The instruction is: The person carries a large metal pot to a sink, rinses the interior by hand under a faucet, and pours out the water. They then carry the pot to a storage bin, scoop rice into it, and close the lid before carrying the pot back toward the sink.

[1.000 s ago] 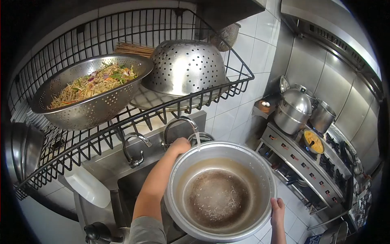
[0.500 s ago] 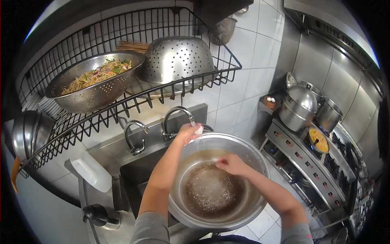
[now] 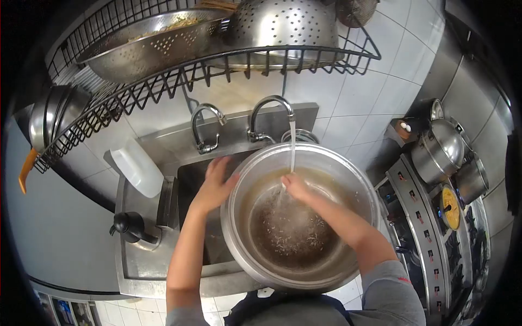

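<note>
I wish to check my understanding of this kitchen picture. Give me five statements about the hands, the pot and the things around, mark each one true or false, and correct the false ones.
1. Water runs from the right-hand tap into the large pot. True.
2. Both hands are inside the pot. False: the right hand is inside; the left hand is outside, open above the sink.
3. White bits show in the pot. True.
4. Both colanders are upside down. False: the right colander is, but the left colander opens upward.
5. A white container is left of the sink. True.
</note>
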`<action>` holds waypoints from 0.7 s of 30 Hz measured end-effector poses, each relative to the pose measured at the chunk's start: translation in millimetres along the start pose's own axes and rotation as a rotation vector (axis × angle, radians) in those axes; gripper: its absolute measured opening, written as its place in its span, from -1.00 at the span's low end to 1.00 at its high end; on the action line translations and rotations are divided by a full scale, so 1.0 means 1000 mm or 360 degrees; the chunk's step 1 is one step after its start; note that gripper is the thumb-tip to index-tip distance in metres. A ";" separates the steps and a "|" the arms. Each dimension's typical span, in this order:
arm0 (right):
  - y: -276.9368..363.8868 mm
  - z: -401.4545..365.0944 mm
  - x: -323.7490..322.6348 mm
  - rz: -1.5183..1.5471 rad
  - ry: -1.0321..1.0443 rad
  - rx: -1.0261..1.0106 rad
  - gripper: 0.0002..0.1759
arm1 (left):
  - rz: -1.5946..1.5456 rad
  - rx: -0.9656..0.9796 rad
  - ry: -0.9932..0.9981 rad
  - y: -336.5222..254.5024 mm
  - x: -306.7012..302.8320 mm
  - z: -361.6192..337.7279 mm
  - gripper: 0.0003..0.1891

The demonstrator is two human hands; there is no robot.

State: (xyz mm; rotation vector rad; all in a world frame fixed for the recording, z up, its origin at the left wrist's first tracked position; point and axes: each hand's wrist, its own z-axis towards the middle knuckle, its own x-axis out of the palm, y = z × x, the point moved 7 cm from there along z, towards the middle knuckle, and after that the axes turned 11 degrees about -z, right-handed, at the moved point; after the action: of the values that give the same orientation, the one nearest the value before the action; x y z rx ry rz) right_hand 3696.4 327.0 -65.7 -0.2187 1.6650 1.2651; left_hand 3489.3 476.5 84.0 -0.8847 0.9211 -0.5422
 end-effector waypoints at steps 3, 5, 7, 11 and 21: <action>0.016 -0.048 0.052 -0.0771 -0.0016 -0.0121 -0.58 | -0.1068 -0.0666 -0.0227 0.028 0.012 -0.083 -0.24; 0.078 -0.103 0.087 -0.0877 0.0024 -0.0897 -0.55 | -0.1690 -0.0674 -0.0346 0.011 0.035 -0.106 -0.23; 0.117 -0.149 0.087 -0.0843 0.0108 -0.1271 -0.55 | -0.1960 -0.0569 -0.0503 0.014 0.040 -0.109 -0.28; 0.062 -0.066 0.047 -0.0661 0.0323 -0.0341 -0.59 | -0.1732 -0.0576 -0.0572 0.014 0.038 -0.110 -0.28; 0.064 -0.154 0.097 -0.1266 0.0436 -0.1540 -0.57 | -0.1557 -0.0384 -0.0503 0.023 0.035 -0.107 -0.31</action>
State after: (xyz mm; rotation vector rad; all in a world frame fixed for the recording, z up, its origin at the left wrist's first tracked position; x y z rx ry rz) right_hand 3517.1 269.0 -106.4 -1.5198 0.8484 1.3103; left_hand 3416.4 418.4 16.1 -1.5916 0.2101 -1.0927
